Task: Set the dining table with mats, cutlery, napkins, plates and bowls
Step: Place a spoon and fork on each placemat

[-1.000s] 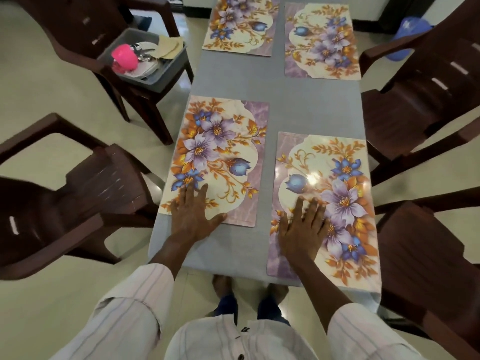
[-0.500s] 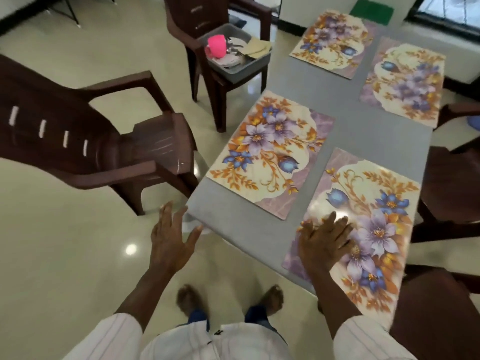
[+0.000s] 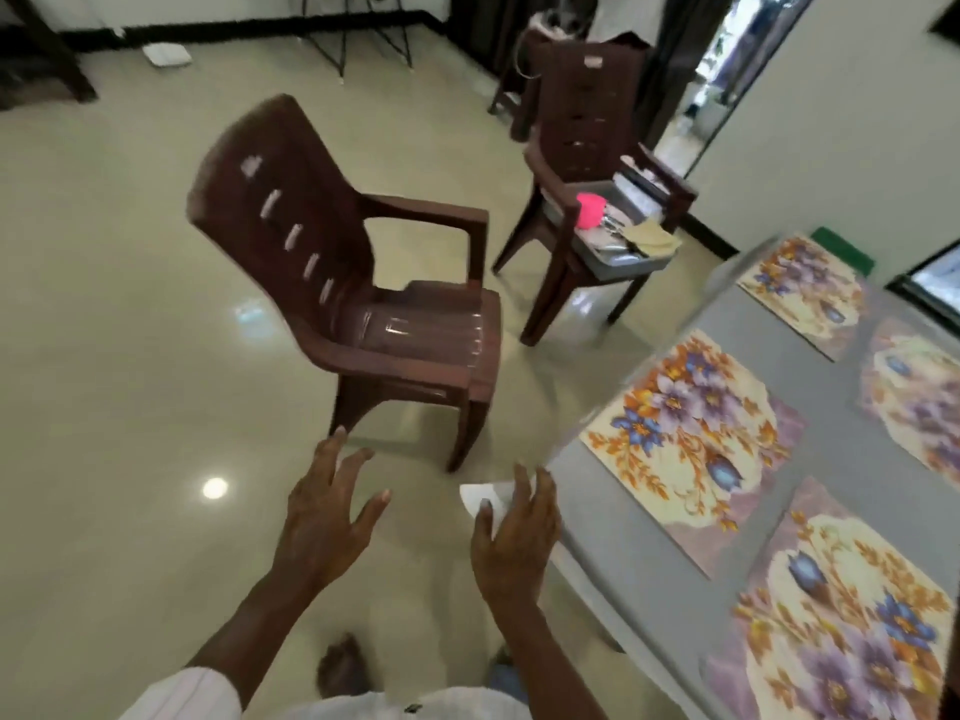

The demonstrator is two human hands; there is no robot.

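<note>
Moved: my left hand [image 3: 324,517] and right hand [image 3: 517,532] are both off the table [image 3: 613,511]; before, the right pressed a mat.
Fingers: both sets spread, holding nothing.
Mats [image 3: 691,433]: four on the table, right of my fingers.
Obstacle: brown chair [image 3: 363,283] just ahead of my left fingertips.
Tub [image 3: 618,259]: on a farther chair [image 3: 587,122], well beyond my fingertips, holding a pink cup [image 3: 590,210].

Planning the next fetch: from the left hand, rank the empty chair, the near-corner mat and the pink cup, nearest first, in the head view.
From the left hand:
1. The empty chair, just ahead of it.
2. The near-corner mat, to the right on the table.
3. The pink cup, in the tub on the far chair.
</note>
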